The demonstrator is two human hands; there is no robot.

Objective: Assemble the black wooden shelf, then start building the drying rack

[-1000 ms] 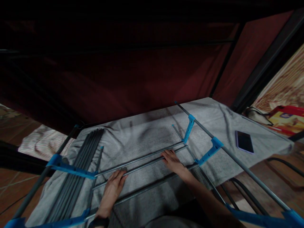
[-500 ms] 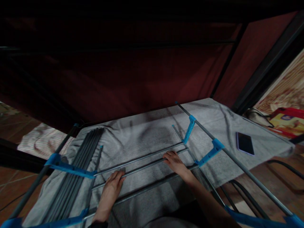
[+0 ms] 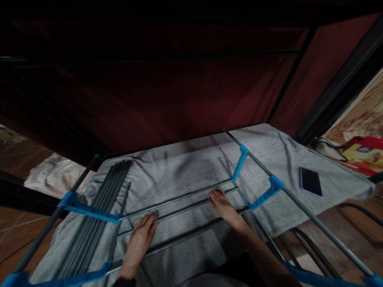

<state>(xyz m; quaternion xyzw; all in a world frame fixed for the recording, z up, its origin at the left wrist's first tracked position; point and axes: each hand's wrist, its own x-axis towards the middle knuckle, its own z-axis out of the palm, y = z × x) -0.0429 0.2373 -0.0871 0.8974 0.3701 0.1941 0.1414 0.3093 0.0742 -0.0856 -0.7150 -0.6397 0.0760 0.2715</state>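
My left hand [image 3: 141,232] is curled over the left part of a grey metal tube [image 3: 183,209]. Toward that tube's right end, my right hand [image 3: 220,205] has its fingers wrapped over it too. The tube lies crosswise, between a rear crossbar [image 3: 176,200] and a front crossbar [image 3: 191,236] of a tube frame. Blue plastic connectors join the frame's sides: a left connector [image 3: 92,212], a right connector [image 3: 265,196] and a smaller-looking rear connector [image 3: 239,163]. Whether the held tube's ends sit in any connector, I cannot tell.
A bundle of several grey tubes [image 3: 103,207] lies on the left of the grey cloth [image 3: 179,167]. A phone [image 3: 311,181] rests at the right. Behind stands a dark red panel [image 3: 185,99]. A red and yellow box [image 3: 363,153] is at the far right.
The view has shifted very slightly, and my right hand sits a touch further right. Both hands keep their hold on the same tube.
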